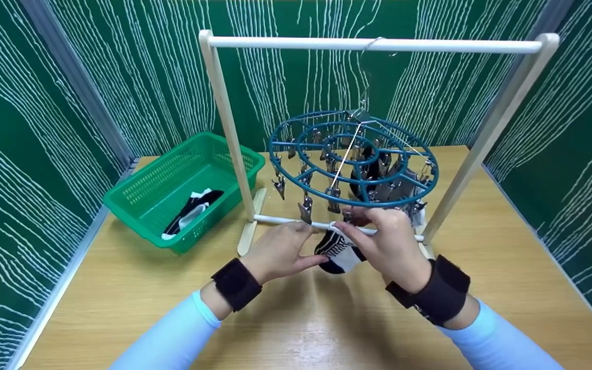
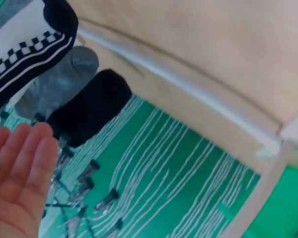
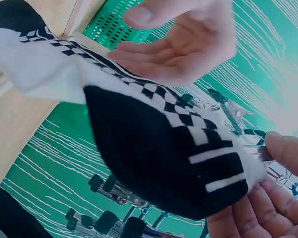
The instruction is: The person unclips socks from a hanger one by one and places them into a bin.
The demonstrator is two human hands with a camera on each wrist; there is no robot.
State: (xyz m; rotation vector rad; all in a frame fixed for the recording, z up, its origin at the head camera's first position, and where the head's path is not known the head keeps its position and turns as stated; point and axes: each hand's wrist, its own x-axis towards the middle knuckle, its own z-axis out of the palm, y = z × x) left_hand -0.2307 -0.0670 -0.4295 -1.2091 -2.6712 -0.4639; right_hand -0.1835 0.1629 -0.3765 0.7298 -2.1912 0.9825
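Observation:
A black-and-white sock point(image 1: 345, 257) with a checkered stripe hangs toe down under the front of a blue round clip hanger point(image 1: 316, 195). My right hand point(image 1: 393, 246) pinches its cuff just below the hanger's rim, thumb and fingers around the white edge in the right wrist view. My left hand point(image 1: 283, 252) is beside the sock, its fingers loosely extended; in the left wrist view its palm shows with nothing held. Behind, a black sock point(image 2: 92, 109) and a grey sock point(image 2: 57, 82) hang from the hanger. Several metal clips point(image 1: 305, 208) dangle around the ring.
The hanger hooks onto the white top bar point(image 1: 296, 43) of a wooden stand. A lower bar point(image 1: 280, 220) runs behind my hands. At left on the table point(image 1: 147, 303) sits a green basket point(image 1: 144, 187) with black-and-white socks point(image 1: 193, 210) in it. Green patterned walls surround the table.

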